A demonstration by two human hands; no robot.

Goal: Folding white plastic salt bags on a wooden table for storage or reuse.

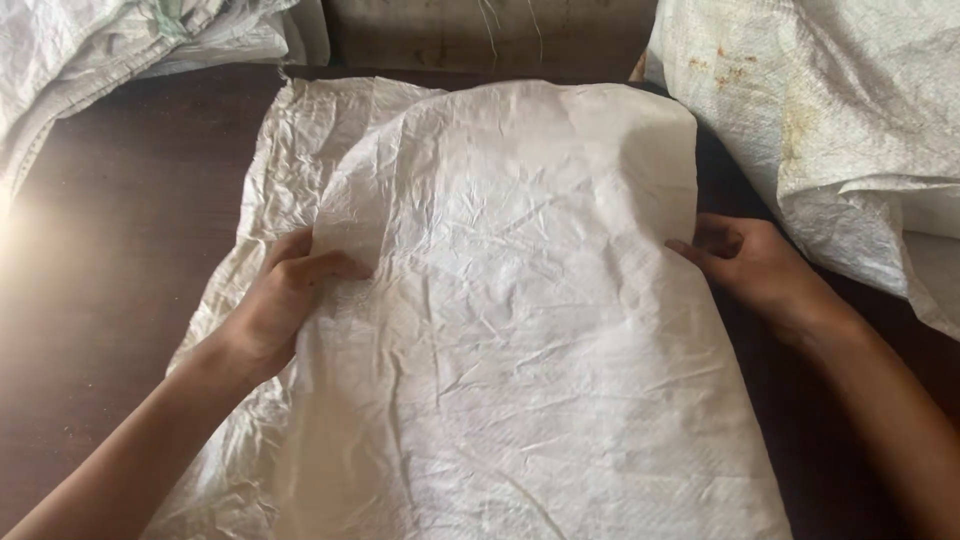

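The crumpled white woven plastic sack (520, 330) lies flat on the dark brown wooden table (110, 250), its top layer folded over the lower one.

My left hand (275, 300) sits on the sack's left edge, fingers curled and pinching the upper layer. My right hand (750, 265) is at the sack's right edge, fingers bent, tips touching the fabric; I cannot tell if it grips.

My judgement: to flatten it well, keep both hands level across the sack, pull outward evenly, and press the creases toward its far end.

A stained white sack (830, 110) lies just right of the sack; heaped white sacks (110, 50) lie beyond its left corner.
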